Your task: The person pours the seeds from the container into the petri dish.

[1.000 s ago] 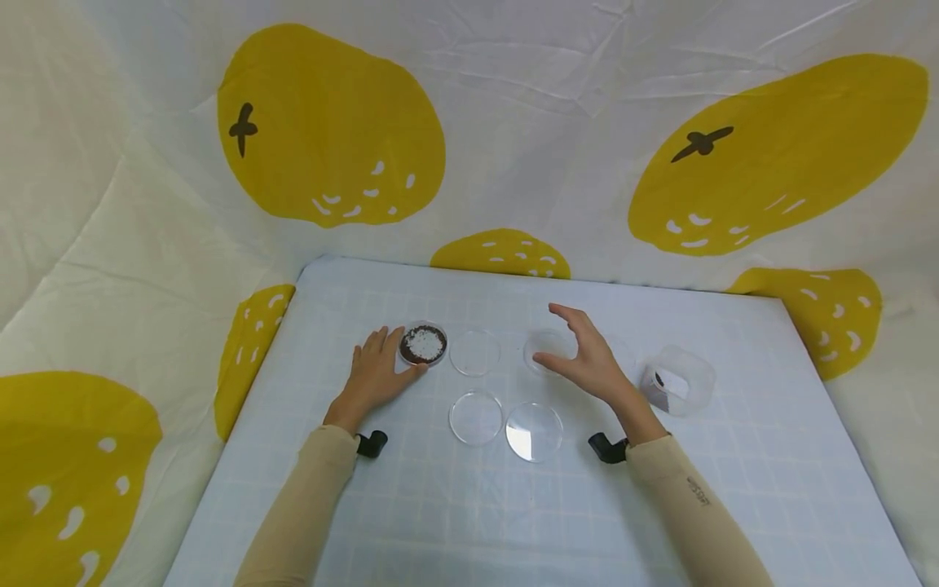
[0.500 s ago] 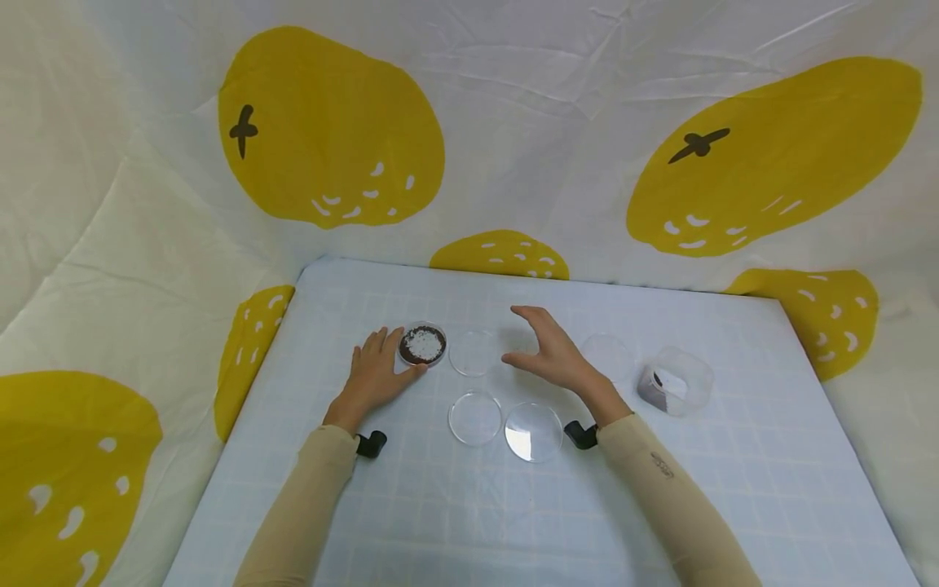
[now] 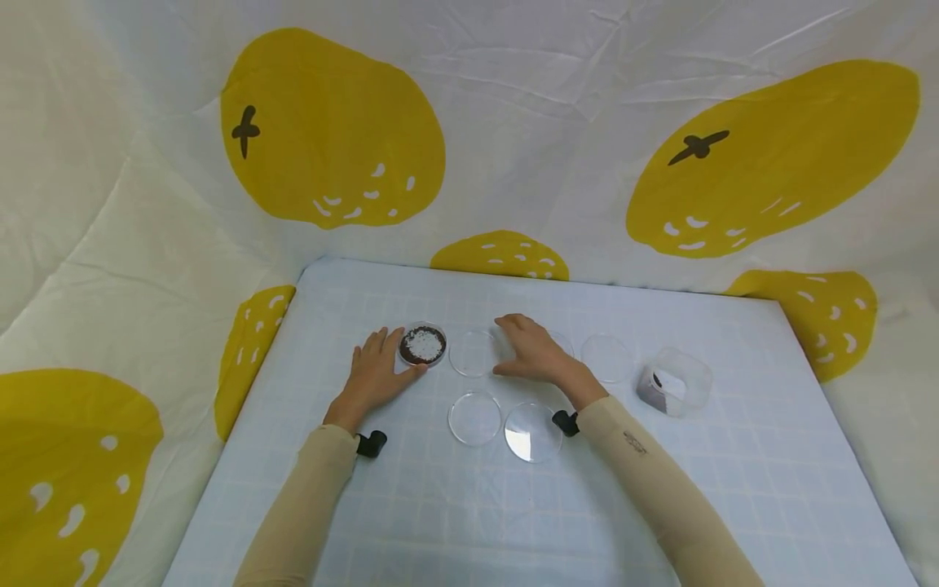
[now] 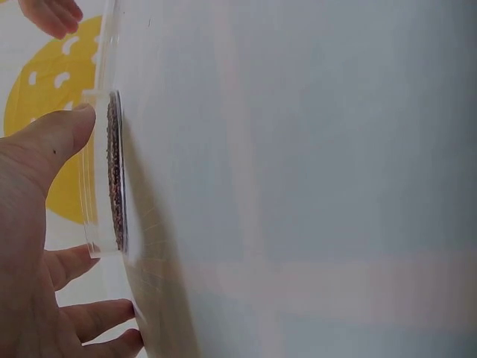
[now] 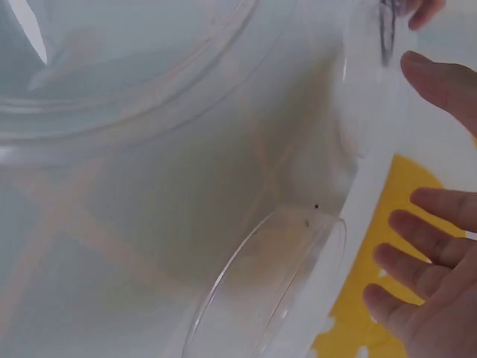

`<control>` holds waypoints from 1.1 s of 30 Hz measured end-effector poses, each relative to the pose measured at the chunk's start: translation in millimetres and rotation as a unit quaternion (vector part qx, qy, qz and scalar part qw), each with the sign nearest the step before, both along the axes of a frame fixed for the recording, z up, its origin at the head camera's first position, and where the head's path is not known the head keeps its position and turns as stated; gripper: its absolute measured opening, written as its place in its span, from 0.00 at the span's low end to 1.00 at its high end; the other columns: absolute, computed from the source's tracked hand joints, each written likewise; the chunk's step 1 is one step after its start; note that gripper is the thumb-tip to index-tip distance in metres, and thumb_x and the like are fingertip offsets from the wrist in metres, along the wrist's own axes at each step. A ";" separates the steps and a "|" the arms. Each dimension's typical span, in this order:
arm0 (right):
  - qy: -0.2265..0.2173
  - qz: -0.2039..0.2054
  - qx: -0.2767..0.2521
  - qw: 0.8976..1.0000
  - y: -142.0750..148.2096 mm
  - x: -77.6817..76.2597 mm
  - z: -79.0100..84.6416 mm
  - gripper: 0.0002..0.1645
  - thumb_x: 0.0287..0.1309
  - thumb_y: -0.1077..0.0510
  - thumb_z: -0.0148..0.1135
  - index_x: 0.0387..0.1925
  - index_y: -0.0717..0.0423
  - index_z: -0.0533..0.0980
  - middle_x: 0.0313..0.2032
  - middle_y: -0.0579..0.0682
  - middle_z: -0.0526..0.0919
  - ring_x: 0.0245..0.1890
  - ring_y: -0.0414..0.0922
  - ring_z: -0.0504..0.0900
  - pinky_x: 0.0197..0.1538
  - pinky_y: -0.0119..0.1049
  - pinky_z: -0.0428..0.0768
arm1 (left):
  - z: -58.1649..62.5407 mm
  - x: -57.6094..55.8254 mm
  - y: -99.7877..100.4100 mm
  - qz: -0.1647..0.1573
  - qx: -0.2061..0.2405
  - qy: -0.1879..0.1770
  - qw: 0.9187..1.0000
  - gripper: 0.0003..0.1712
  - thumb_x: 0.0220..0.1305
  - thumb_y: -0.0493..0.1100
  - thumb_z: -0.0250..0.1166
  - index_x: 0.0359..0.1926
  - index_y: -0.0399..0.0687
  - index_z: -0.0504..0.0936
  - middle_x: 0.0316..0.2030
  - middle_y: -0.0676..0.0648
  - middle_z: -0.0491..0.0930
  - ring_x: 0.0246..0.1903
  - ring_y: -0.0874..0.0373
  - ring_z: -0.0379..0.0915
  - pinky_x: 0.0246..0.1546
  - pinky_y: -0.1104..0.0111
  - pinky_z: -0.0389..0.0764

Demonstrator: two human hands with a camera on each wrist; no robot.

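Note:
My left hand (image 3: 372, 379) pinches a petri dish (image 3: 423, 345) of dark grains topped with white bits. Thumb and index finger sit on opposite sides of its rim in the left wrist view, where the dark layer (image 4: 115, 175) shows through the clear wall. An empty petri dish piece (image 3: 469, 353) lies just right of the filled one. Beside that empty piece is my right hand (image 3: 537, 352), fingers spread from the thumb, with nothing in its grasp. Another clear round piece (image 3: 563, 341) lies partly hidden behind the right hand.
Two clear round dish pieces (image 3: 475, 418) lie side by side nearer the front. One more clear disc (image 3: 607, 359) is right of the right hand. A clear plastic tub (image 3: 688, 381) with grey contents stands beyond it. Fruit-patterned cloth rises behind the table.
My right hand has moved left, away from one clear dish piece and up to the empty one next to the filled dish. The left hand has kept its place.

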State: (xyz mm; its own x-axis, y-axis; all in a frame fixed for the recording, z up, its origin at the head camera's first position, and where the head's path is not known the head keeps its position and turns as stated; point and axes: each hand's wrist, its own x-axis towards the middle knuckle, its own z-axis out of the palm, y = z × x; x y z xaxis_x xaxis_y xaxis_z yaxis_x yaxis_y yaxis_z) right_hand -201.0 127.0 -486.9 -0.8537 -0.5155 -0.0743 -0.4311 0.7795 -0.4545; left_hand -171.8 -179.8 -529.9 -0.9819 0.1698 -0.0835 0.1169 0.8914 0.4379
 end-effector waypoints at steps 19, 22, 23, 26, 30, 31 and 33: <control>-0.002 0.043 0.111 0.993 -18.4 -5.3 -3.3 0.54 0.41 0.39 0.70 0.65 0.59 0.59 0.60 0.58 0.63 0.62 0.55 0.59 0.63 0.52 0.54 | -1.4 -0.4 -1.2 -0.002 0.005 0.008 1.000 0.53 0.52 0.74 0.54 0.69 0.48 0.52 0.67 0.35 0.48 0.67 0.39 0.38 0.61 0.41 0.38; -0.003 0.042 0.120 0.992 -19.3 -6.3 -4.4 0.54 0.41 0.38 0.70 0.65 0.59 0.59 0.61 0.58 0.62 0.62 0.55 0.58 0.63 0.53 0.54 | -0.9 -0.6 -0.9 -0.002 0.005 0.009 1.000 0.53 0.52 0.74 0.54 0.69 0.48 0.53 0.67 0.35 0.49 0.67 0.39 0.38 0.61 0.41 0.38; -0.003 0.043 0.122 0.992 -19.4 -6.6 -4.9 0.54 0.41 0.38 0.70 0.65 0.59 0.59 0.61 0.58 0.62 0.62 0.56 0.58 0.63 0.54 0.54 | -0.8 -0.6 -0.8 -0.003 0.005 0.009 1.000 0.53 0.52 0.74 0.54 0.69 0.47 0.53 0.67 0.35 0.49 0.67 0.39 0.38 0.61 0.41 0.38; -0.004 0.042 0.122 0.992 -19.9 -7.5 -6.7 0.54 0.42 0.38 0.70 0.65 0.59 0.59 0.61 0.58 0.61 0.62 0.56 0.57 0.63 0.54 0.54 | -0.4 -0.5 -0.8 -0.003 0.004 0.008 1.000 0.53 0.52 0.74 0.54 0.69 0.47 0.53 0.67 0.35 0.49 0.67 0.39 0.38 0.61 0.41 0.39; -0.003 0.041 0.115 0.993 -20.3 -8.1 -9.0 0.53 0.42 0.39 0.70 0.64 0.59 0.60 0.61 0.58 0.62 0.62 0.56 0.58 0.62 0.56 0.55 | -0.4 -0.1 -0.9 -0.004 0.003 0.009 1.000 0.53 0.52 0.73 0.54 0.69 0.47 0.53 0.67 0.35 0.49 0.67 0.39 0.39 0.61 0.41 0.39; -0.003 0.040 0.114 0.993 -20.5 -8.1 -9.4 0.53 0.42 0.39 0.70 0.64 0.59 0.60 0.61 0.58 0.62 0.62 0.56 0.58 0.62 0.56 0.55 | -0.5 0.0 -1.0 -0.003 0.003 0.008 1.000 0.53 0.52 0.74 0.54 0.69 0.47 0.53 0.67 0.35 0.49 0.67 0.39 0.39 0.61 0.41 0.39; 0.000 0.040 0.113 0.993 -20.5 -8.1 -10.0 0.52 0.41 0.39 0.70 0.64 0.59 0.61 0.60 0.58 0.62 0.61 0.57 0.58 0.61 0.56 0.56 | -0.6 0.2 -1.1 -0.002 0.003 0.008 1.000 0.53 0.52 0.74 0.54 0.69 0.48 0.53 0.67 0.35 0.49 0.67 0.39 0.38 0.61 0.41 0.39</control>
